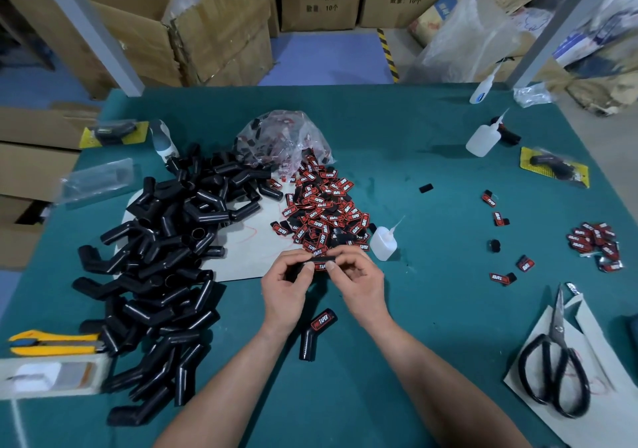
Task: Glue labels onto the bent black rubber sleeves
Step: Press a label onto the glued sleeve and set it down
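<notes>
Landmark: label heap (324, 212), red-and-black "TAPER" labels spilled on the green table (431, 326).

- Both your hands work at the near edge of the heap. Your left hand (286, 285) grips one bent sleeve (326, 258) with curled fingers. Your right hand (359, 282) pinches the same sleeve from the other end, thumb tip against it.
- One label (321, 266) lies on the sleeve between your two thumbs, lettering facing up. Whether it is bonded, cannot tell.
- Finished sleeve (316, 333), label on its upper leg, lies flat nearer to you than the heap, between your forearms.
- Unlabelled sleeve pile (165, 257) lies left of the heap, partly on a pale sheet (248, 257).
- Glue bottle (381, 242) stands just right of the heap's near end, nozzle tilted up and to the right.
- Clear plastic bag (283, 136), open, touches the heap's far end.
- Loose labels (593, 244) form a small cluster well to the right of the heap; scissors (556, 371) lie right of it and nearer to you.
- Yellow utility knife (51, 342) lies far left of the heap, beyond the sleeve pile.
</notes>
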`<state>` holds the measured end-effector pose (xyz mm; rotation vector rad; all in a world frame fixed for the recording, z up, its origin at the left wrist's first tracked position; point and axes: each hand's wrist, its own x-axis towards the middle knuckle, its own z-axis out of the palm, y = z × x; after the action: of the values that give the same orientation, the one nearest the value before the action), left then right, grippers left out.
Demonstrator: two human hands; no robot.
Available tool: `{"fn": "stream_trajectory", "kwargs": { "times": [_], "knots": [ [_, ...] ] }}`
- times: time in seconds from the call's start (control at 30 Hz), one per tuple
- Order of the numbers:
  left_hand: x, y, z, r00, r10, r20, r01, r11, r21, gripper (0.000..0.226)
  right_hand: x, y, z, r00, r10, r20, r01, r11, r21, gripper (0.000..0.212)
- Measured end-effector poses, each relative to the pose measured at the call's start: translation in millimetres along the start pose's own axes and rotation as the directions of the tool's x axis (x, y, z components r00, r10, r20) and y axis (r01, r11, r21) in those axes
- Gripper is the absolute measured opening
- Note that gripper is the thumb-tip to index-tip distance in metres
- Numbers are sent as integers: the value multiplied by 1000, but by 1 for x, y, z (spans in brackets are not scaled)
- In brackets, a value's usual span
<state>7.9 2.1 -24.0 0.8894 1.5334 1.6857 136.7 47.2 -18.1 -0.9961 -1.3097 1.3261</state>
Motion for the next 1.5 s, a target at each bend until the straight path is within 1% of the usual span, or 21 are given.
{"fn": "stream_trajectory", "kwargs": {
  "times": [0.03,0.1,0.17,0.23,0.3,0.37,0.47,0.53,0.6,0.7,0.77,0.83,0.9,1.03,1.07,1.1,1.17,1.2,1.27,1.33,1.5],
  "knots": [
    [0,1,1,1000,-4,-6,4,1000,-1,13,0,-1,0,1000,5,-2,-5,1000,22,16],
    [0,3,1,1000,18,-3,-18,1000,13,16,-1,-3,0,998,22,65,-24,999,31,30],
    [-1,2,1,998,56,23,-57,998,35,18,1,-2,0,991,-17,131,24,998,-53,26],
    [-2,1,1,997,60,45,-62,997,38,16,3,2,-2,987,-50,150,63,995,-78,19],
    [-2,0,-1,996,43,74,-44,999,21,11,3,3,-3,992,-41,121,48,997,-53,14],
    [-3,0,-2,994,33,106,-33,999,-2,15,4,5,-4,995,-28,96,31,999,-28,16],
    [-4,0,-2,987,69,148,-72,997,14,18,3,3,-4,997,-22,73,23,1000,-6,22],
    [-4,0,0,988,70,140,-77,996,44,21,3,3,-4,997,-23,70,23,1000,2,21],
    [-3,0,2,992,44,114,-51,997,57,21,3,2,-4,996,-24,83,25,1000,-3,18],
    [0,0,0,997,-1,82,-1,1000,26,21,1,1,-3,992,-26,127,28,1000,-13,19],
    [2,0,-2,998,-42,44,44,998,-37,17,-1,0,-2,995,27,97,-29,999,20,21],
    [3,0,-2,998,-69,4,69,994,-86,15,-2,1,-1,997,66,40,-68,996,56,17],
    [3,1,-3,999,-53,5,53,994,-94,12,-1,2,-2,997,70,24,-72,995,66,18],
    [0,1,-2,997,37,70,-34,999,-37,13,5,2,-5,990,7,140,-16,998,63,24],
    [0,1,-1,997,39,65,-37,999,-25,15,5,3,-5,992,16,129,-27,996,84,24],
    [1,1,0,998,34,50,-32,999,-27,17,4,3,-4,995,47,86,-58,991,121,25],
    [1,2,0,1000,15,21,-14,999,-48,18,1,4,-2,995,97,39,-102,981,167,22],
    [1,3,0,1000,13,19,-12,999,-51,18,0,4,-1,994,97,56,-104,984,147,18],
    [1,3,0,999,25,47,-23,999,-38,18,1,4,-2,984,90,152,-102,992,73,7],
    [0,1,-1,995,41,88,-39,999,-27,18,4,3,-5,967,113,227,-122,992,23,13],
    [-1,1,-2,991,51,123,-46,998,-43,13,5,-1,-9,933,189,307,-210,977,38,17]
  ]
}}
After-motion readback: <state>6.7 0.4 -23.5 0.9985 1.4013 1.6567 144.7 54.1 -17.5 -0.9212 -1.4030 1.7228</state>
